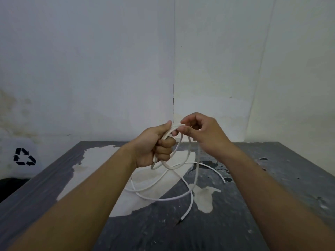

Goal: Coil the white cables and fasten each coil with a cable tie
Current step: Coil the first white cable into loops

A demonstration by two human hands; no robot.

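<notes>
Your table (272,178) is dark with pale worn patches, and above its far edge your hands meet. Your left hand (154,147) grips the coil (178,151) in a fist; your right hand (203,133) pinches its top strand. The cable (188,196) trails loose below the coil — its cut end lies nearer you on the table.

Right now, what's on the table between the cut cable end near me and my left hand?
In the head view, loose loops of the white cable cross the grey table between the cut end and the left hand, over a patch of worn paint.
</notes>
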